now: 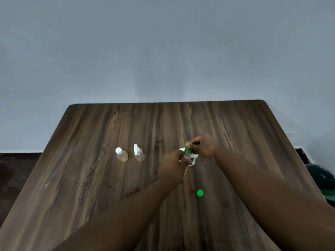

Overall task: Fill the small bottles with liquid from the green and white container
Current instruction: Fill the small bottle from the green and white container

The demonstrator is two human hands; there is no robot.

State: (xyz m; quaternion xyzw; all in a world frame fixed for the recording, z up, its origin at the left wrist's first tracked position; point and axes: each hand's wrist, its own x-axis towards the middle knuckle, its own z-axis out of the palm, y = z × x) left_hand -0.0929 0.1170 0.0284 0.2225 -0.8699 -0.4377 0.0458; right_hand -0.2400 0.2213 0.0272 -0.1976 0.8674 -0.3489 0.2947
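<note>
green and white container (188, 153) held over table (90, 178), right of centre; left hand (173, 163) gripping its white near side; right hand (205, 146) pinching its green top; green cap (200, 193) lying nearer; capped bottle (121, 155) and spray bottle (138, 154) upright at left, just beside each other.

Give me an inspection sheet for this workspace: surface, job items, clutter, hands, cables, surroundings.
Surface: dark wooden table, smudged in places.
Job's things: capped bottle and spray bottle stand side by side, left of centre; green and white container held by left hand and right hand; green cap lies loose, nearer the person.
Clutter: thin pale stick below the left hand, unclear what.
Hands: both grip the container.
Cables: nothing seen.
Surroundings: grey wall behind; dark green object past the table's right edge.
</note>
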